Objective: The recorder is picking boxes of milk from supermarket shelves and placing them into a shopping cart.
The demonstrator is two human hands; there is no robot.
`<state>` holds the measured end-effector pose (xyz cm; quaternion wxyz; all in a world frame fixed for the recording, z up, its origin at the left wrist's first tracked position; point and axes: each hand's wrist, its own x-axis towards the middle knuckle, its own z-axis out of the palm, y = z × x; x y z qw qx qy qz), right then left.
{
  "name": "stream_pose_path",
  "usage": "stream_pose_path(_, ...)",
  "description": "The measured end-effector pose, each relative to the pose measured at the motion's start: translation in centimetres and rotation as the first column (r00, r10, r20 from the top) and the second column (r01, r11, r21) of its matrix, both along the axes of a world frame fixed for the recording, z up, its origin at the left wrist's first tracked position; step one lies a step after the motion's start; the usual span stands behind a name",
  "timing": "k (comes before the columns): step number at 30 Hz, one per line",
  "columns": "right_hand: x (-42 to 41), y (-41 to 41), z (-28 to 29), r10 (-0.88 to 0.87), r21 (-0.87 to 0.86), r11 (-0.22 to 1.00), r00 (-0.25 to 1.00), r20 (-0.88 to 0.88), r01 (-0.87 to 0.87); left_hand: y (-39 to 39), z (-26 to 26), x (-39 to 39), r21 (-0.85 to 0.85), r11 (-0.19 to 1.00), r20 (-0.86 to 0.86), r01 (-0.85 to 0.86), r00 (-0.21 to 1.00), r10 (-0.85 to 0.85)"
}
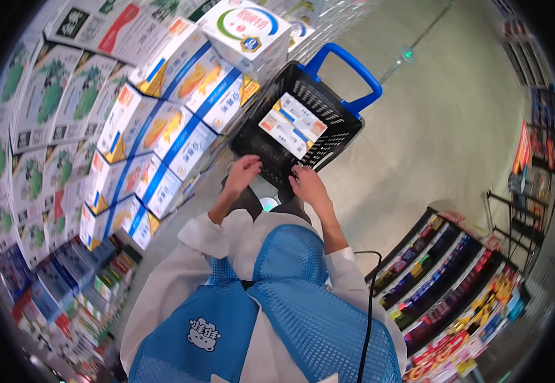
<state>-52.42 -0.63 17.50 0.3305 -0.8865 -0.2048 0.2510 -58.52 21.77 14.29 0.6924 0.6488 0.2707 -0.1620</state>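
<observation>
A black plastic shopping basket (349, 128) with a raised blue handle (354, 72) stands on the floor before me. Inside it lies a carton (292, 125), white with blue, yellow and orange printing. My left hand (245, 173) hovers by the basket's near left side, fingers loosely bent and apart, holding nothing. My right hand (310, 185) is at the near end of the basket, fingers curled with a gap at the thumb. No held thing shows in it; whether it touches the rim cannot be told.
Stacked cartons with blue bands (181, 119) rise close on the left, with a white milk carton (245, 28) on top. Behind them stand more printed boxes (50, 100). A tiered snack shelf (442, 282) is at lower right. A black cable (370, 306) hangs along my right side.
</observation>
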Motion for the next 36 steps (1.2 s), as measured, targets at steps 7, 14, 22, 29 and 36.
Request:
stream_pose_path(7,2.9,-1.9,-3.7,0.238,-0.108,0.965,0.971,-0.018,-0.238,-1.3,1.3,-2.8,0.052,0.984,-0.008,-0.171,0.985,0.172)
stream_pose_path(14,5.2,0.5,-7.8,0.024,-0.026,0.999,1.000,-0.009,-0.024,-1.9,-0.1,-4.2,0.121,0.955,-0.119,-0.270,0.952,0.284)
stream_pose_path(22,5.7,2.3,-15.5,-0.110,-0.089,0.992,0.975,-0.194,0.094,-3.8,-8.9,-3.0,0.164,0.958,-0.192,-0.235,0.945,0.264)
stream_pose_path(29,7.1,3.3,-24.5,-0.257,-0.166,0.959,0.954,-0.156,0.232,-6.6,-15.1,-0.7,0.165,0.953,-0.240,-0.255,0.926,0.290)
stream_pose_path(36,9.8,4.4,-31.4,-0.212,-0.107,0.972,0.977,-0.009,0.210,-7.3,-16.9,-0.7,0.192,0.976,-0.300,-0.105,0.940,0.160)
